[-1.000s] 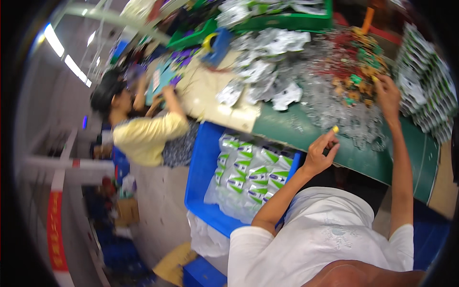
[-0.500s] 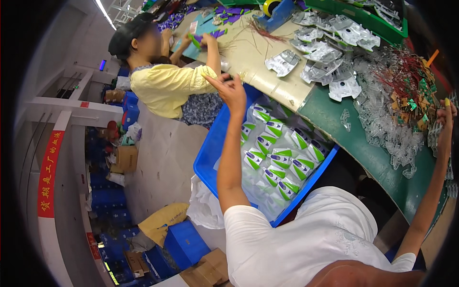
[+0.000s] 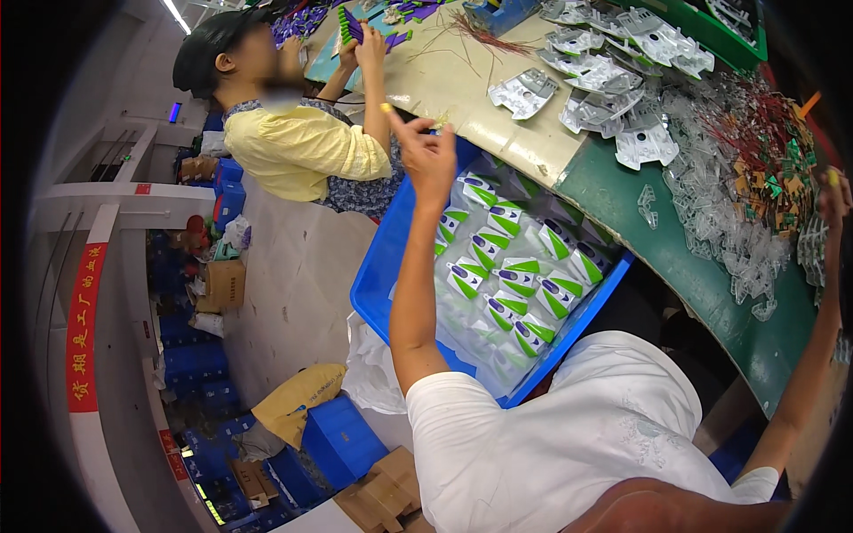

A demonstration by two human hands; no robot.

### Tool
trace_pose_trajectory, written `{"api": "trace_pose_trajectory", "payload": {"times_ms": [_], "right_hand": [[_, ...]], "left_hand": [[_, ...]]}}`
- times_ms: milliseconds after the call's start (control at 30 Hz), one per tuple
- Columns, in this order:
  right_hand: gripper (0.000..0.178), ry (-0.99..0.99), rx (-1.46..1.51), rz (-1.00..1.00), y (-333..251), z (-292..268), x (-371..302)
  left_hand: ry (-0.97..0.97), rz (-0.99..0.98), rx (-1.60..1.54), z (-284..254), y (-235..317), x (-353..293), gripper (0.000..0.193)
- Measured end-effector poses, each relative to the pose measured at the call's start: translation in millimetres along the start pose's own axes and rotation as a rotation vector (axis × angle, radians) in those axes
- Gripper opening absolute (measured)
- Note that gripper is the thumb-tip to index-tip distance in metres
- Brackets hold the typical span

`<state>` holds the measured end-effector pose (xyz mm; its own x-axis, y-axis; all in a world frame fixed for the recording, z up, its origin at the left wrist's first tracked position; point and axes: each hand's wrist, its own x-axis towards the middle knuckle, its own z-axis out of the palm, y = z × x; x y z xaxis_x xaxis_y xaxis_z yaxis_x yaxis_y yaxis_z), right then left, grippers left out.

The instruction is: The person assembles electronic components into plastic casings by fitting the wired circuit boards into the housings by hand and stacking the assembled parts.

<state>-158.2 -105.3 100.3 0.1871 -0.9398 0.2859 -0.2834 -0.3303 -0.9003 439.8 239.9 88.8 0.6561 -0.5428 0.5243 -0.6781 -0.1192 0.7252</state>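
Observation:
My left hand (image 3: 428, 162) is raised over the far left rim of a blue bin (image 3: 378, 298), near the table edge. Its fingers are spread, with a yellow cover on one fingertip, and I see nothing held in it. Inside the bin lie rows of white, green and purple plastic housings (image 3: 517, 281) among clear wrapping. My right hand (image 3: 833, 200) reaches to the far right rim of the view, beside a heap of clear plastic parts (image 3: 711, 200). A yellow cover shows on one of its fingertips; its other fingers are too dim to make out.
Silvery molded shells (image 3: 604, 80) are piled on the table (image 3: 569, 191), near red wires and small boards (image 3: 773, 169). A green crate (image 3: 737, 40) stands behind. At left, a co-worker in yellow (image 3: 302, 151) handles purple and green parts (image 3: 351, 27). Blue boxes (image 3: 342, 449) and cartons stand on the floor.
My right hand has moved a little farther up along the right rim. My left hand has turned slightly, its fingers still apart. The co-worker's hands and purple-green parts have shifted up in view.

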Motion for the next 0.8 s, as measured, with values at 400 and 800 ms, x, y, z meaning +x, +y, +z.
{"api": "trace_pose_trajectory", "payload": {"times_ms": [400, 800], "right_hand": [[0.024, -0.006, 0.058, 0.016, -88, 48, -120], [0.015, -0.061, -0.018, -0.180, -128, 55, -201]], "left_hand": [[-0.685, 0.159, -0.201, 81, 118, -126, 0.083], [-0.929, -0.008, -0.917, 162, 274, -154, 0.038]]}}
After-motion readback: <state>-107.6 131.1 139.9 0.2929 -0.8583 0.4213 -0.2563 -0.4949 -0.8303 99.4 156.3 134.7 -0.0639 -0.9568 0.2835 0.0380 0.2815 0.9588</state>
